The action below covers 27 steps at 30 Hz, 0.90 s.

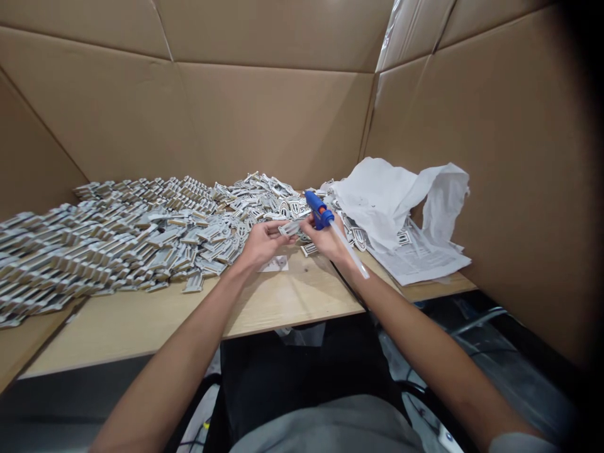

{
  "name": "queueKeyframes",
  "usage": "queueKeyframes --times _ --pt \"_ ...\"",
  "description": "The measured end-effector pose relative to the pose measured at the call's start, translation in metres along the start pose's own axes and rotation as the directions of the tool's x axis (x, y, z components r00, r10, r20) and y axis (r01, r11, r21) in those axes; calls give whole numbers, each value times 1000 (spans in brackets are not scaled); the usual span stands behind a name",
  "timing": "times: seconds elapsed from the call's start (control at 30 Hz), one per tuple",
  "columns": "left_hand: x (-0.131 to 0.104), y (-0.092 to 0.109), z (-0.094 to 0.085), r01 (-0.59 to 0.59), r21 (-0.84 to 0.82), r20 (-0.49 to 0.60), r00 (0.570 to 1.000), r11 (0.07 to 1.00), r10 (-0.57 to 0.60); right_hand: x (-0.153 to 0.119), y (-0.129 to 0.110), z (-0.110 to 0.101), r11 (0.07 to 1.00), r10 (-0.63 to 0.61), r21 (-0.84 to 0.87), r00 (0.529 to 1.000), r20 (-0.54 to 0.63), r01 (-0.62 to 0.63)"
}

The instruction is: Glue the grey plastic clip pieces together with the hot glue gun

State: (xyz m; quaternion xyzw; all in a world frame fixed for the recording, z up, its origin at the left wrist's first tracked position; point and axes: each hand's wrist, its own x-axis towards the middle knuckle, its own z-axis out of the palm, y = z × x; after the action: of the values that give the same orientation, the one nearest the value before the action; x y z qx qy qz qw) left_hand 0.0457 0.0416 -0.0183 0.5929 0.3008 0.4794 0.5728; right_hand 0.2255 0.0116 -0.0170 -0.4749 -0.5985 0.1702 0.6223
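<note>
Flat piece [289, 228] above the wooden table [292, 305], pinched in the left hand [263, 243], with blue glue gun [319, 212] gripped in the right hand [326, 239] just beside. Apparently midway: neat rows [42, 255] seemingly done, loose pile [264, 189] perhaps left; whether already glued, impossible to tell.

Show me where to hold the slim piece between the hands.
Probably pinch the slim piece by its left end, from the left: it's long and thin, the left hand grips there, and the right hand, with the blue glue gun, crowds the other end.
</note>
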Motion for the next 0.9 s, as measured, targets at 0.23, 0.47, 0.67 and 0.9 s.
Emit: queueKeyframes --times 0.23,0.47,0.67,0.9 --pt "-9 11 5 56 -49 -75 995 997 -60 3 2 -5 993 0 -117 992 -123 -14" --pt "-8 11 4 43 -28 -105 993 999 -46 5 5 -10 991 -7 -136 987 -161 -15" --pt "-6 7 0 48 28 -144 989 998 -44 8 1 -9 999 49 -7 997 -59 -50" --pt "-3 5 -1 -15 17 32 999 1000 14 0 1 0 1000 -1 21 1000 8 1"
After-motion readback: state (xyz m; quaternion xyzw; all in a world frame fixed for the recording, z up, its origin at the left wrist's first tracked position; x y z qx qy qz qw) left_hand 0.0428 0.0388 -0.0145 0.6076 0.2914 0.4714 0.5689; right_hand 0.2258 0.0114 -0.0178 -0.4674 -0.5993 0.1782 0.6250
